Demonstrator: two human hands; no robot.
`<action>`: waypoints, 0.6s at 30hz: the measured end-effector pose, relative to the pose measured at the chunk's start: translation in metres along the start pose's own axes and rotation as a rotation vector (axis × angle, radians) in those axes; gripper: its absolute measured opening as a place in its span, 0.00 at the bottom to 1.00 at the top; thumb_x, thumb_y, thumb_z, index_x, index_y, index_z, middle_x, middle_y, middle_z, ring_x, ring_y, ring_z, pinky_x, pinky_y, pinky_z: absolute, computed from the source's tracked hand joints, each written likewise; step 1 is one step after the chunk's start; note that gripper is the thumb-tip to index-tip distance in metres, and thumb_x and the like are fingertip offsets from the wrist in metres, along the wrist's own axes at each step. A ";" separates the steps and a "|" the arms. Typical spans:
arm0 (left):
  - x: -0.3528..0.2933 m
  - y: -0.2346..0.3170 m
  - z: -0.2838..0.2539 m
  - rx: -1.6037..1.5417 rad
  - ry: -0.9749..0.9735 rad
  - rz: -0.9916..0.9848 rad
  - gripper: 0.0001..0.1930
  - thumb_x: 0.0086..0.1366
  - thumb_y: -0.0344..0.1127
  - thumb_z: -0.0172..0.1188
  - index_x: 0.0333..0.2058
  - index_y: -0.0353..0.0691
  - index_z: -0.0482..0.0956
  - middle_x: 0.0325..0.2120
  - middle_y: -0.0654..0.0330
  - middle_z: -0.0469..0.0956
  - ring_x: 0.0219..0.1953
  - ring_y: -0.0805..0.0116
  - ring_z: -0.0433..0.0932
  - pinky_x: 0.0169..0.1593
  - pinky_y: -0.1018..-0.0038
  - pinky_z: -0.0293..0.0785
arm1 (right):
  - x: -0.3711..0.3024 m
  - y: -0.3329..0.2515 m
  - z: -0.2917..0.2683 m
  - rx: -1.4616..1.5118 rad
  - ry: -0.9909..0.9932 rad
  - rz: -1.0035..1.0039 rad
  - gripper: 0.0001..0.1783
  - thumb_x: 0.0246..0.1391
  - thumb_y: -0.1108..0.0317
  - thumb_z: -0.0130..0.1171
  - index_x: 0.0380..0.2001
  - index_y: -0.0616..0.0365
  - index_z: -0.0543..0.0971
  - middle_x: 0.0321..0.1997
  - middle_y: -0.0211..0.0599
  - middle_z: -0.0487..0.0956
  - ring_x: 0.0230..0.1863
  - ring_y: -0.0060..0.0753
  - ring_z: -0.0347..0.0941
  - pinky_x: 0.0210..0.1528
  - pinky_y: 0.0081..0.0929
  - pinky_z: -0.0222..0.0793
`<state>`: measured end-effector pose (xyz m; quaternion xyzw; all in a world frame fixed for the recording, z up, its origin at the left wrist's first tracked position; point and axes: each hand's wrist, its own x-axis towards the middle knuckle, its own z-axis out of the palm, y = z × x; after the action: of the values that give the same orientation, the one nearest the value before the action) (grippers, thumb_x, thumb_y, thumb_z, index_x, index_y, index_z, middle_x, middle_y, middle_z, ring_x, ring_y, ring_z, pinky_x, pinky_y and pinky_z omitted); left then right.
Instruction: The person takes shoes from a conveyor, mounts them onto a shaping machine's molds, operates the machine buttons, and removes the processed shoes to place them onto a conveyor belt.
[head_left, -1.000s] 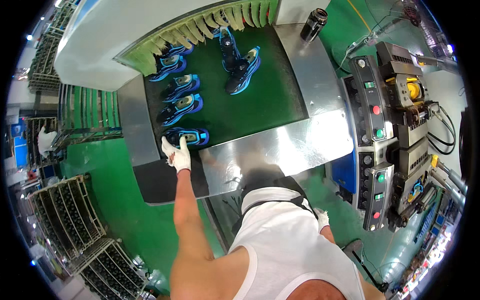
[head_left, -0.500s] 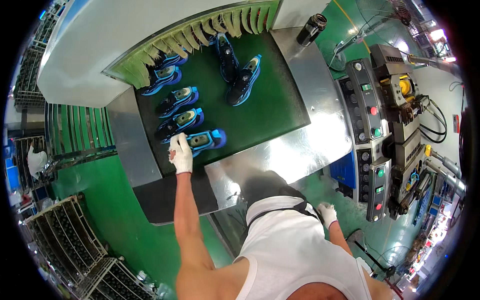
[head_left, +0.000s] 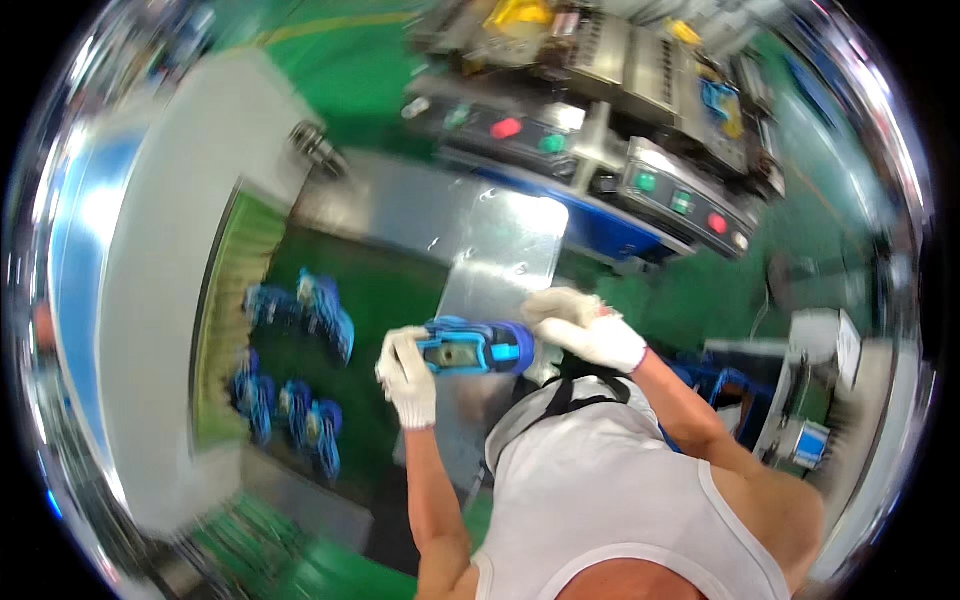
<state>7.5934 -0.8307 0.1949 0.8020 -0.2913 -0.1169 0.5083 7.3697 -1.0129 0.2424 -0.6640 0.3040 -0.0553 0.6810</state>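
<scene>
A blue and black sports shoe (head_left: 490, 348) with a greyish-green form showing in its opening hangs level in front of my body. My left hand (head_left: 407, 375), in a white knit glove, is closed on its left end, the fingers partly hidden by blur. Beside the purple-blue right end is my right hand (head_left: 590, 328), also gloved, its fingers stretched out and thumb apart. Whether it touches the shoe I cannot tell. More matching shoes (head_left: 325, 315) rest on the green belt (head_left: 385, 300) to the left.
A green fringed curtain (head_left: 235, 300) hangs at the pale machine housing (head_left: 150, 290). The metal ledge (head_left: 505, 250) borders the belt. Beyond it stands a press machine with control panels (head_left: 510, 140) bearing red and green buttons. A dark bottle (head_left: 318, 150) stands at the ledge's far end.
My left hand has lifted a shoe off the belt and brought it before my body. My right hand has come up from my side to it. The view has turned right.
</scene>
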 end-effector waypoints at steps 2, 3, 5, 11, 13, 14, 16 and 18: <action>0.015 0.033 0.050 0.053 -0.154 0.221 0.11 0.72 0.32 0.54 0.31 0.36 0.81 0.29 0.53 0.82 0.33 0.57 0.82 0.39 0.64 0.75 | -0.002 -0.006 -0.028 -0.157 -0.003 -0.144 0.39 0.60 0.52 0.63 0.66 0.69 0.69 0.67 0.55 0.73 0.67 0.41 0.72 0.68 0.32 0.67; 0.017 0.057 0.073 0.113 -0.201 0.318 0.09 0.70 0.31 0.57 0.31 0.37 0.81 0.28 0.53 0.81 0.30 0.56 0.82 0.37 0.63 0.75 | 0.000 -0.003 -0.036 -0.340 0.002 -0.228 0.42 0.57 0.49 0.64 0.66 0.68 0.69 0.67 0.57 0.73 0.67 0.44 0.71 0.67 0.32 0.67; 0.024 0.100 0.123 0.165 -0.381 0.461 0.06 0.68 0.28 0.59 0.31 0.36 0.81 0.28 0.52 0.82 0.30 0.57 0.82 0.36 0.64 0.75 | 0.004 0.000 -0.056 -0.536 0.025 -0.252 0.42 0.51 0.47 0.67 0.62 0.68 0.72 0.59 0.59 0.77 0.60 0.51 0.77 0.59 0.34 0.73; 0.045 0.209 0.269 0.227 -0.646 0.904 0.04 0.66 0.29 0.62 0.35 0.40 0.85 0.27 0.54 0.82 0.29 0.54 0.83 0.33 0.63 0.75 | 0.001 0.051 -0.168 -0.534 0.283 -0.202 0.21 0.47 0.55 0.69 0.40 0.58 0.81 0.35 0.50 0.82 0.38 0.52 0.82 0.40 0.41 0.76; 0.055 0.258 0.310 0.148 -0.716 1.042 0.04 0.66 0.28 0.61 0.35 0.39 0.84 0.29 0.53 0.82 0.31 0.53 0.83 0.36 0.64 0.76 | -0.002 0.058 -0.202 -0.130 0.554 -0.424 0.29 0.44 0.46 0.73 0.41 0.59 0.80 0.29 0.48 0.82 0.30 0.42 0.80 0.38 0.39 0.76; 0.060 0.280 0.331 0.022 -0.742 0.937 0.04 0.66 0.30 0.62 0.37 0.38 0.84 0.32 0.52 0.83 0.33 0.52 0.83 0.37 0.64 0.77 | -0.022 0.051 -0.227 -0.151 0.502 -0.121 0.34 0.43 0.42 0.73 0.40 0.61 0.79 0.28 0.45 0.80 0.28 0.39 0.77 0.36 0.36 0.75; 0.070 0.327 0.377 -0.172 -0.724 0.922 0.07 0.70 0.27 0.57 0.43 0.34 0.81 0.38 0.51 0.81 0.36 0.59 0.82 0.43 0.68 0.77 | -0.060 0.044 -0.273 -0.118 0.524 0.243 0.41 0.42 0.33 0.73 0.39 0.65 0.77 0.25 0.40 0.76 0.26 0.32 0.73 0.32 0.31 0.73; 0.079 0.370 0.419 -0.237 -0.707 0.796 0.10 0.72 0.28 0.55 0.49 0.33 0.79 0.42 0.51 0.80 0.39 0.62 0.81 0.46 0.69 0.77 | -0.085 0.064 -0.302 0.153 0.551 0.311 0.41 0.44 0.34 0.74 0.38 0.66 0.76 0.24 0.32 0.72 0.26 0.23 0.69 0.30 0.25 0.71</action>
<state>7.3252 -1.3063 0.3392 0.4789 -0.7103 -0.2101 0.4711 7.1325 -1.2280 0.2316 -0.5167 0.5695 -0.1508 0.6212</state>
